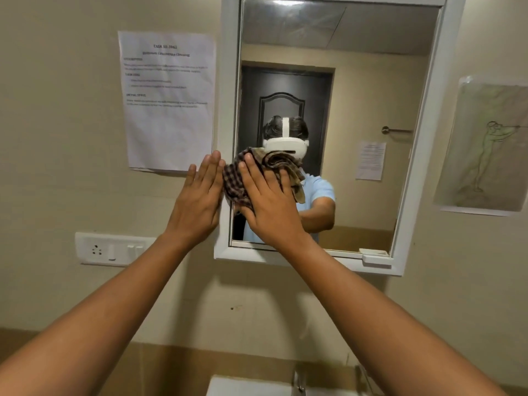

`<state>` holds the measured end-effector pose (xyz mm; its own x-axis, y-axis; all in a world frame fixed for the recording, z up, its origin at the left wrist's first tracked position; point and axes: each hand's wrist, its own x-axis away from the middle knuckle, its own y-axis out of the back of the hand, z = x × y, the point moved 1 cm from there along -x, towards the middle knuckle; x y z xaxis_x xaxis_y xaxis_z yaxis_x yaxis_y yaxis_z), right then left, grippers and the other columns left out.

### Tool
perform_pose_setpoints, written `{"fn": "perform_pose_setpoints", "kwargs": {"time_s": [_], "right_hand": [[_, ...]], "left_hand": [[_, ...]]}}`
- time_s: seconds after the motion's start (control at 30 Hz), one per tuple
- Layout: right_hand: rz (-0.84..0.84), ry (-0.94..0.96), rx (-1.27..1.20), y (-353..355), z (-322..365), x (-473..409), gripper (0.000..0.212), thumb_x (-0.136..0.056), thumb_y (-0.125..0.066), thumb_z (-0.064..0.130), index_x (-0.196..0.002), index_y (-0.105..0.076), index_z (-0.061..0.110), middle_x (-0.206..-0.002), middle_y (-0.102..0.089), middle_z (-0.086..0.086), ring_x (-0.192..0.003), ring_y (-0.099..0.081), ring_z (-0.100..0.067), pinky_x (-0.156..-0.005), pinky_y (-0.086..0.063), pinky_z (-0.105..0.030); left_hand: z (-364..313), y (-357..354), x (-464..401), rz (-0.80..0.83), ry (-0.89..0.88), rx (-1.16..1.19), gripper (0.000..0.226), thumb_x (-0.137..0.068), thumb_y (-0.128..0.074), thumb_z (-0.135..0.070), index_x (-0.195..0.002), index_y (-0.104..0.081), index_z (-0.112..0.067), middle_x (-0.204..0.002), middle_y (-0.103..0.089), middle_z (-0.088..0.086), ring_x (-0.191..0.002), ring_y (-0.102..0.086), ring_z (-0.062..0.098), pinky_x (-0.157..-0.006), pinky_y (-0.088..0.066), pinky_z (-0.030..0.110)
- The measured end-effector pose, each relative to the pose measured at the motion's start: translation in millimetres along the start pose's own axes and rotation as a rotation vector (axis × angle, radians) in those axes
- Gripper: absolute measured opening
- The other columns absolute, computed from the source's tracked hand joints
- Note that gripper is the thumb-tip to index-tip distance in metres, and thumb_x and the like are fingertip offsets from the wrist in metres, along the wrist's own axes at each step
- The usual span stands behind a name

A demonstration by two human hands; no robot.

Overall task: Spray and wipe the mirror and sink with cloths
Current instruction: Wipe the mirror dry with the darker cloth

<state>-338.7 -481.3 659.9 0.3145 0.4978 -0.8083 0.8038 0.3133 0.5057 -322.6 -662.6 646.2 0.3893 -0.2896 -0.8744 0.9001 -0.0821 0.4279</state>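
Wall (71,138) carries mirror (371,81), printed sheet (168,110), switch plate (111,249), drawing (485,150).

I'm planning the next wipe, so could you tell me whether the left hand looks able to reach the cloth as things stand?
Probably yes: the left hand lies flat on the mirror frame right beside the checked cloth, with nothing between them.

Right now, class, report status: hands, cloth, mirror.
Right hand flat, pressing checked cloth on white-framed mirror. Left hand flat by frame. Nothing obstructing.
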Motion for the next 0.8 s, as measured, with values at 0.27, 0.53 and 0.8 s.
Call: {"fn": "perform_pose_setpoints", "kwargs": {"time_s": [0.27,0.53,0.8], "right_hand": [[0.114,0.106,-0.008,-34.2,22.5,66.4,0.07,-0.095,-0.044,0.039,-0.155,-0.016,0.018,-0.163,-0.011,0.0,-0.14,-0.033,-0.023,-0.114,-0.018,-0.046],[0.165,0.027,-0.02,-15.5,-18.5,100.3,0.072,-0.095,-0.046,0.042,-0.155,-0.015,0.017,-0.163,-0.012,0.001,-0.137,-0.035,-0.022,-0.114,-0.019,-0.045],[0.08,-0.367,-0.076,3.4,-68.0,133.5,0.08,-0.095,-0.047,0.049,-0.156,-0.006,0.017,-0.164,0.003,-0.001,-0.149,-0.007,-0.022,-0.118,0.003,-0.048]], "left_hand": [[3.3,-4.2,24.8,0.037,-0.055,-0.01,0.061,-0.099,-0.022,-0.021,-0.154,-0.008,0.001,-0.162,-0.003,0.021,-0.151,-0.003,0.032,-0.122,-0.01,0.051],[-11.2,-16.9,41.1,0.024,-0.037,0.004,0.062,-0.099,-0.024,-0.022,-0.155,-0.003,-0.002,-0.163,0.004,0.017,-0.152,0.0,0.031,-0.122,-0.008,0.053],[-12.6,-22.5,41.3,0.042,0.004,0.023,0.066,-0.096,-0.024,-0.021,-0.154,-0.001,0.0,-0.163,0.003,0.018,-0.151,0.001,0.032,-0.121,-0.007,0.054]]}}
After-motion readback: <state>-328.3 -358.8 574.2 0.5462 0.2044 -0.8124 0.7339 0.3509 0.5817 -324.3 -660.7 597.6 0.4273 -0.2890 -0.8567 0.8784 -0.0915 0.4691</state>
